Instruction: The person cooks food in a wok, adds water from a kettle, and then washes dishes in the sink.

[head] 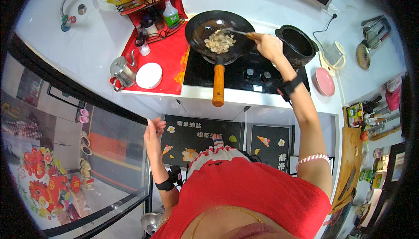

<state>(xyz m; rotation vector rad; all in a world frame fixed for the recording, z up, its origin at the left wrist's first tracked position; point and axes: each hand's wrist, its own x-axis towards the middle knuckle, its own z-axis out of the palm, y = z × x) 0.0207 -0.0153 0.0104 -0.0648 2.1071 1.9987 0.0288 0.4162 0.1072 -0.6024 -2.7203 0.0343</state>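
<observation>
A black wok (199, 29) with a wooden handle stands on the left side of the black glass cooktop (226, 77). Pale chopped food (220, 42) lies in it. My right hand (270, 46) grips the wooden end of a metal spatula (237, 31), whose blade is at the food's upper edge. Away from the cooktop, my left hand (153, 130) has its fingers spread and holds nothing; it is beside the black frame (131, 115) of a glass door, and I cannot tell if they touch. A black pot (296, 44) is on the cooktop's right side.
On the red mat left of the wok are a white bowl (149, 75), a metal kettle (123, 70), a seasoning jar (142, 47) and a wire rack (163, 34) of bottles. To the right are a pink dish (325, 81), a clear jug (334, 55) and a wooden cutting board (348, 160) with a knife.
</observation>
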